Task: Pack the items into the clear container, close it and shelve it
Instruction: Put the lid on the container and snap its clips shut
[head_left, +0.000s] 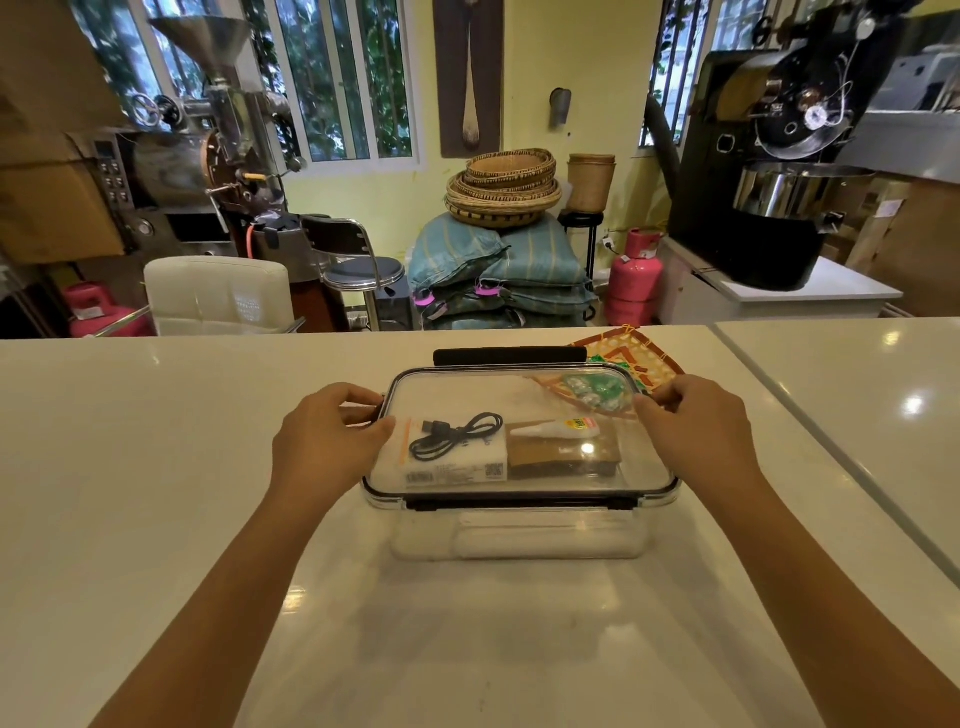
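The lid (519, 415) is being seated on the clear container (519, 535), its side edges clasped by the left hand (324, 436) and right hand (698, 426); latching seems next, then shelving

Both bare arms reach forward; the left hand (332, 434) and right hand (693, 421) curl inward, fingers bent.

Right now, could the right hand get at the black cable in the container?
Probably not: the clear lid sits over the container, covering the black cable. The right hand rests on the lid's right edge.
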